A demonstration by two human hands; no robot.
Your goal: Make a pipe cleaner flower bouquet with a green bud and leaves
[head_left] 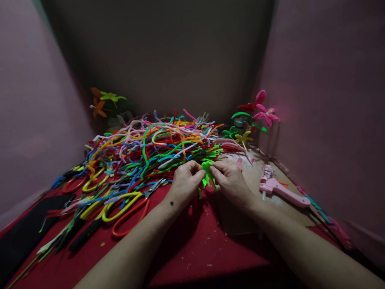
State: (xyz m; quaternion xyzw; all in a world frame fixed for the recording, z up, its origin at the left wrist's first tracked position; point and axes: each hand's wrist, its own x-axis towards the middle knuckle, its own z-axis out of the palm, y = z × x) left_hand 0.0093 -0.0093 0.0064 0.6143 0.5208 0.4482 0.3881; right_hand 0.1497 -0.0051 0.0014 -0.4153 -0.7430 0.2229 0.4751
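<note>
My left hand [184,181] and my right hand [231,180] meet over the red cloth [192,249], both pinched on a bright green pipe cleaner shape [207,172] with looped petals. The fingers of each hand are closed on it from either side. Just behind the hands lies a big heap of coloured pipe cleaners [150,148].
Orange-and-yellow handled scissors [132,206] lie left of my left hand. A pink glue gun [281,190] rests on a board [255,176] at the right. Finished pipe cleaner flowers stand at the back right [258,110] and back left [104,102]. Pink walls close in on both sides.
</note>
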